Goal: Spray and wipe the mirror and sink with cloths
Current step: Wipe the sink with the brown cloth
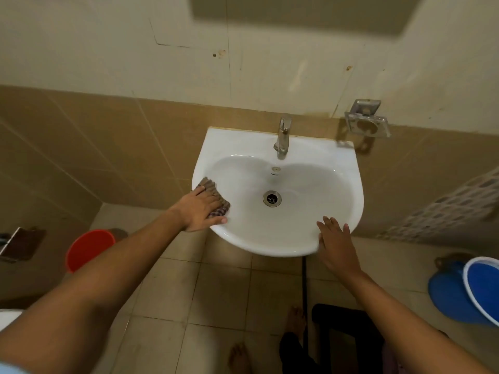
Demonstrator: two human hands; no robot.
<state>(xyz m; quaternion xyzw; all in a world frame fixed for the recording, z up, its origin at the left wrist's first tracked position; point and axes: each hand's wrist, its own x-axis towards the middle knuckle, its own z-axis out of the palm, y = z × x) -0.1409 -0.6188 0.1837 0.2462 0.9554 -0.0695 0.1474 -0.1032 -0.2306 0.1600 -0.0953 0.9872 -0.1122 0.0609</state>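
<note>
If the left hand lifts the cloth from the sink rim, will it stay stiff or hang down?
The cloth is bunched and creased under the left hand, so it probably hangs limp. It looks thin, likely light. On the glossy sink rim it should slide easily.

Counting as we go: one white sink [310, 155] on the wall; one chrome tap [283, 136] at its back edge; one drain [272, 198] in the middle of the bowl; one checked cloth [214, 195] on the left rim; two hands, the left hand [201, 209] flat on that cloth, the right hand [334, 242] spread at the front right edge; one metal soap holder [367, 121] on the wall; one red bucket [87, 249]; two blue basins [467, 292]; two bare feet [295, 322].
</note>
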